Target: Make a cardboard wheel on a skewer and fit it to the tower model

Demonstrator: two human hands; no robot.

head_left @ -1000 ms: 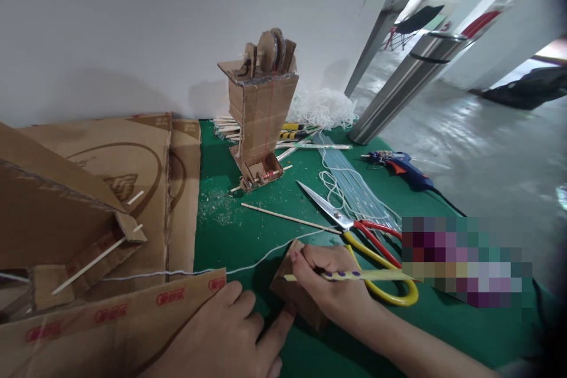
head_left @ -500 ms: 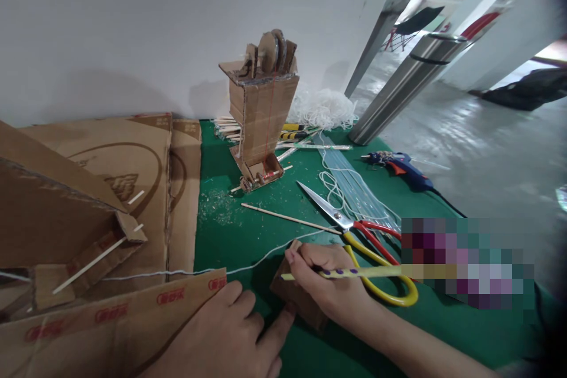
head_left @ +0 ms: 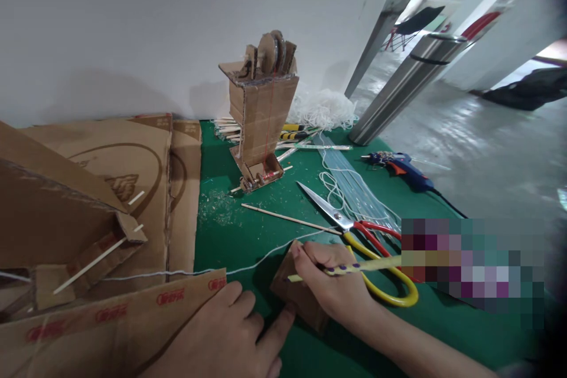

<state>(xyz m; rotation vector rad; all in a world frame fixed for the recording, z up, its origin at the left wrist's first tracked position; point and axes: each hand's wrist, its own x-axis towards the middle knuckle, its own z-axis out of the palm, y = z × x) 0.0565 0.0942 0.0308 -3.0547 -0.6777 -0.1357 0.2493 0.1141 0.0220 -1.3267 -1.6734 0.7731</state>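
Note:
My right hand (head_left: pixel 339 283) is closed around a yellow pen (head_left: pixel 343 270) with purple spots; its far end is blurred by pixel blocks. The pen's tip points left over a small brown cardboard piece (head_left: pixel 305 307) lying on the table. At the lower edge of that piece rests the index fingertip of my left hand (head_left: pixel 230 333), pressing it down while the other fingers curl. Scissors (head_left: pixel 339 217) with red and yellow handles lie open just beyond my right hand. A white string (head_left: pixel 266 261) runs behind both hands, and a thin wooden stick (head_left: pixel 287 216) lies farther back.
A cardboard tower with wheels (head_left: pixel 268 112) stands at the back. Left are a larger cardboard build (head_left: pixel 57 212) and flat cardboard (head_left: pixel 186 201). Clear glue sticks (head_left: pixel 349 177), a blue glue gun (head_left: pixel 401 170) and tangled white string (head_left: pixel 325 109) lie right and behind.
The pen has tilted, its rear end rising a little, and its tip has shifted slightly right on the cardboard piece. My left hand stays where it was.

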